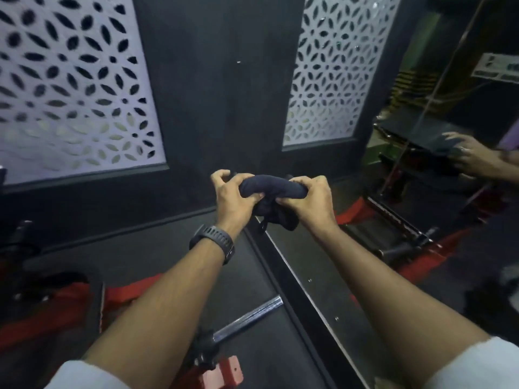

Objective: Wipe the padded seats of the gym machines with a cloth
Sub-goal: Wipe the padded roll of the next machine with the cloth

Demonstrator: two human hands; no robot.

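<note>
A person held a bunched dark cloth in both hands, out in front of a dark wall set with two white lattice screens. The left hand gripped the cloth's left end, its thumb pressed into the fabric and its fingers curled, the upper ones lifted a little clear. The right hand was wrapped tightly round the right end, fingers folded over the roll. A loose fold hung down between the two hands.

The cloth was in the air, touching no pad, just above the far end of a long black rail that ran diagonally under the arms. A dark watch sat on the left wrist, and white sleeves showed at the bottom corners. A chrome bar jutted out beside the rail, above a red bracket. At the right edge, blurred, another hand lay spread on something dark.
</note>
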